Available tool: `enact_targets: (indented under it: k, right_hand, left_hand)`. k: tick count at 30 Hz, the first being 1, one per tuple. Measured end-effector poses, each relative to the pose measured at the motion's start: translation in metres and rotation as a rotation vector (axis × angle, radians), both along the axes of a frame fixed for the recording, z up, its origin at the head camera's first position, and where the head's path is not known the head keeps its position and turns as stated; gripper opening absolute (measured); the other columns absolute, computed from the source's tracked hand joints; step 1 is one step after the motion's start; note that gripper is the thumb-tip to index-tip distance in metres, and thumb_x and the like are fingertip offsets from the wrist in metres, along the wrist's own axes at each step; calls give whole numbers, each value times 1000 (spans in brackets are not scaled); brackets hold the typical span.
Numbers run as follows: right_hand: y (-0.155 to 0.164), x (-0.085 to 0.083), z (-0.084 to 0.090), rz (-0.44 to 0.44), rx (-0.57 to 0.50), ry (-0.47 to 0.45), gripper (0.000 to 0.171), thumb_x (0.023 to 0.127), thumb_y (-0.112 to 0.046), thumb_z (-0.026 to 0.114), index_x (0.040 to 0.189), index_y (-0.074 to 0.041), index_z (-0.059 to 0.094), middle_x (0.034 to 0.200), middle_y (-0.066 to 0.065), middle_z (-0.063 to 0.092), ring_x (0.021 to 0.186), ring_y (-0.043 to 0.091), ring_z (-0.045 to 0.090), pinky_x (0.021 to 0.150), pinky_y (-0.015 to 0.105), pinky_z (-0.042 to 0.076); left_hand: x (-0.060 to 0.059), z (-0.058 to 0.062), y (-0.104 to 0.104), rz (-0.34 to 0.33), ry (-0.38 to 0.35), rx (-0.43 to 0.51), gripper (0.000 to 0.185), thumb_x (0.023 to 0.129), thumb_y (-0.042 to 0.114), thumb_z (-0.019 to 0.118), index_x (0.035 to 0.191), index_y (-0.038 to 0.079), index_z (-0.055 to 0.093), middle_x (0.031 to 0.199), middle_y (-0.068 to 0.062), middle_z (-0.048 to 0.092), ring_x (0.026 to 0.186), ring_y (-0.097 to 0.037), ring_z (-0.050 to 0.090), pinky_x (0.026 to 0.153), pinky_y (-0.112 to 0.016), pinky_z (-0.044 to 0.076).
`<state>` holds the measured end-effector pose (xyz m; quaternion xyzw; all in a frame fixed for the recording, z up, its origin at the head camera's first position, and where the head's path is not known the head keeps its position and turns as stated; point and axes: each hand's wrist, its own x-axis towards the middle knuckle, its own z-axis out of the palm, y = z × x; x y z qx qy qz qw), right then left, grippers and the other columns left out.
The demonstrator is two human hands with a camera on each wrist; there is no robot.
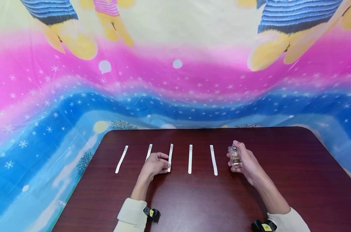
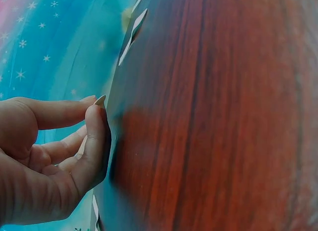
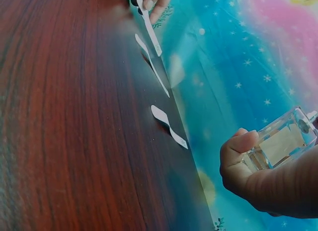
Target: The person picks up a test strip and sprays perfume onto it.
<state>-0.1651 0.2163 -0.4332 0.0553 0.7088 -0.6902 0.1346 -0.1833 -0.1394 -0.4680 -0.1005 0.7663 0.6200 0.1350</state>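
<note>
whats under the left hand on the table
The left hand rests on the dark table, fingertips pinching the third paper strip. The second strip runs under it; that covered part is hidden.

Right hand (image 3: pixel 268 184) grips a glass bottle (image 3: pixel 280 144) (clear liquid inside).

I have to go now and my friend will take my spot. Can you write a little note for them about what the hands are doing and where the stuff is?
Left hand: pinches the third paper strip from the left, near its lower end, on the table.
Right hand: grip closed round a small glass perfume bottle, held upright just above the table, right of the strips.
Things: five white strips lie in a row, apart from one another.
Done: the pictures cannot show whether any strip has been sprayed.
Left: probably spraying the pinched strip, then the others.
</note>
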Motion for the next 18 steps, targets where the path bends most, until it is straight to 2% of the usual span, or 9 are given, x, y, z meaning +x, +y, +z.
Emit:
enact_targets:
  k: [12, 18]
  right_hand:
    - [1, 0, 1, -3, 2, -4, 57, 112, -61, 35, 117, -11, 62, 99, -5, 64, 79, 14, 63, 66, 29, 59]
    - [2, 1, 1, -4, 1, -4, 56, 112, -61, 35, 117, -12, 62, 100, -5, 63, 79, 14, 63, 65, 28, 59]
  left_hand:
    - [1, -2, -1, 8, 8, -41, 35, 90, -14, 69, 124, -11, 63, 96, -20, 78, 75, -14, 71, 65, -28, 65]
    - [1, 3, 0, 14, 18, -52, 35, 89, -13, 68, 124, -9, 64, 100, -20, 79, 79, -15, 72, 68, -30, 66]
